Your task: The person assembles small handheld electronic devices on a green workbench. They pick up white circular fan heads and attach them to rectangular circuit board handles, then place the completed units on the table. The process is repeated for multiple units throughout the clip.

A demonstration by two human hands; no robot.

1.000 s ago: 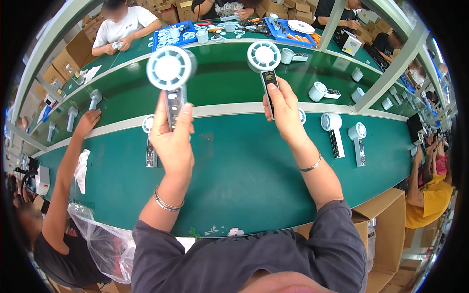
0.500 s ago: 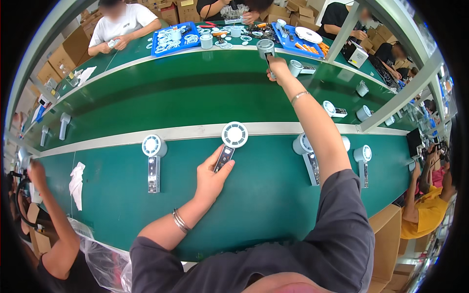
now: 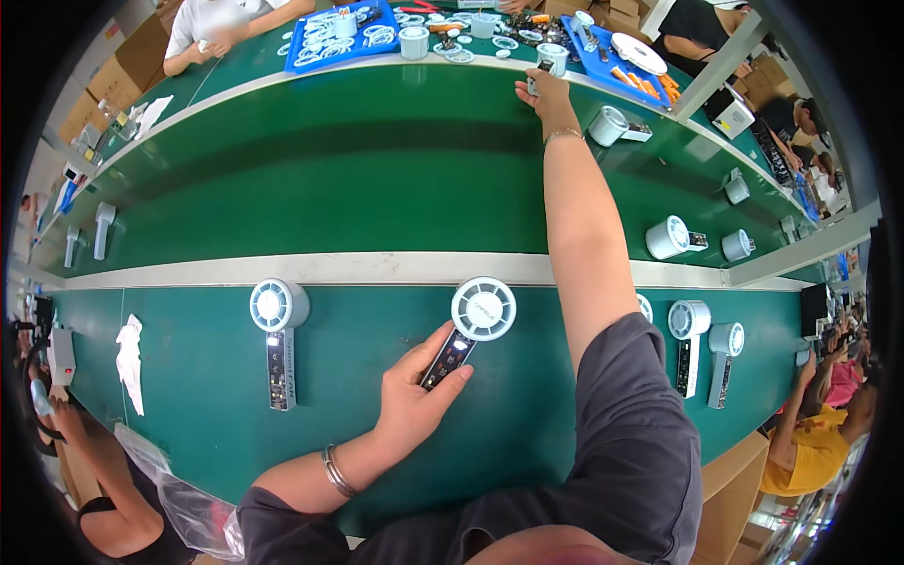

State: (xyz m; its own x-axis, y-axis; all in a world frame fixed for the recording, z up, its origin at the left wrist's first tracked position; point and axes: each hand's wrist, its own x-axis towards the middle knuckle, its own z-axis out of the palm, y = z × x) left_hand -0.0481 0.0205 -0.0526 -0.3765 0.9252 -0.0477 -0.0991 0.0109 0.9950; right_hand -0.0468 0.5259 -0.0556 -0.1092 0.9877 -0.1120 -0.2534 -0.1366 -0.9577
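Note:
My left hand (image 3: 419, 386) grips the handle of a light-blue handheld fan (image 3: 484, 309) above the near green worktop. Its round slotted head faces up, and a dark circuit board shows along the open handle. With the arm stretched far forward, my right hand (image 3: 548, 96) is closed around the handle of another handheld fan (image 3: 553, 58) near the belt's far edge. My fingers partly hide that handle. To the left of my left hand lies a third fan (image 3: 280, 306), its board exposed. More fans (image 3: 689, 320) lie right of my right arm, one partly behind my sleeve.
Across the worktop runs a green belt (image 3: 330, 188) behind a pale rail (image 3: 377, 270); several fans lie on it. Beyond it are blue trays (image 3: 386, 38) of parts and co-workers. A white cloth (image 3: 130, 363) lies at left. A metal post (image 3: 720, 71) rises at right.
My view has shifted, and my right arm now lies further left over the worktop, uncovering fans at its right. Both hands keep their fans. The person at far left has lowered a hand.

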